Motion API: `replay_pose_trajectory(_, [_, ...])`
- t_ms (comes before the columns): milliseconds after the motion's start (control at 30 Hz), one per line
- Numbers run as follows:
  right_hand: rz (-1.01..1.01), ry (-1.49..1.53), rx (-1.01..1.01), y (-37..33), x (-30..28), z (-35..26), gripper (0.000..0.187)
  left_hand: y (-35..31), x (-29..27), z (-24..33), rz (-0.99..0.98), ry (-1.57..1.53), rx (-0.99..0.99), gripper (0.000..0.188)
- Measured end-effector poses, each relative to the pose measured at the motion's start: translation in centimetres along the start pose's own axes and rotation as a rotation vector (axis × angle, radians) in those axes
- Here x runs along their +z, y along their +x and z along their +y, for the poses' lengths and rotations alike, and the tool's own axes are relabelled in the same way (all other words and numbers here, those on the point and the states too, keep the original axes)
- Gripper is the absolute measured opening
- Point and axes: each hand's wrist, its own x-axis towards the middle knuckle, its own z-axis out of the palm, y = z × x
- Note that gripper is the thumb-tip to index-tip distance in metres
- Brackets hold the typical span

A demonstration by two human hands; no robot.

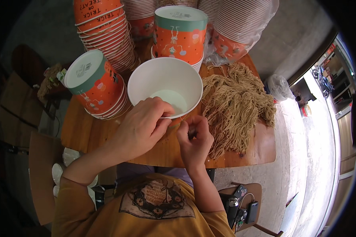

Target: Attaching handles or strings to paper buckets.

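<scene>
A paper bucket (165, 73), white inside with an orange outside, stands tilted toward me near the table's front, its mouth facing up. My left hand (144, 120) is closed on its near rim, fingers inside and thumb outside. Just below the rim, my right hand (194, 136) pinches what looks like a thin tan cord against the bucket's near side. The cord's end and any hole there are too small to make out. Right of the bucket lies a thick bundle of tan cords (241, 106).
On the wooden table (257, 146), upside-down orange and green buckets (103, 85) stand at left, with another stack (180, 35) behind. A tall orange stack (106, 35) and plastic-wrapped buckets (241, 23) fill the back. A stool (255, 193) holding electronics stands at lower right.
</scene>
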Motion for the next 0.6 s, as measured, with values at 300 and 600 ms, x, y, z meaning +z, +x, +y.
replay_pose_trajectory(300, [0.005,-0.039,0.008,0.3,0.3,0.0,0.015,0.0,0.1,0.0,0.006,0.003,0.021,0.023])
replay_pose_trajectory(600, [-0.01,-0.106,0.017,0.3,0.3,-0.2,0.015,3.0,-1.3,-0.3,-0.141,-0.128,-0.059,0.025])
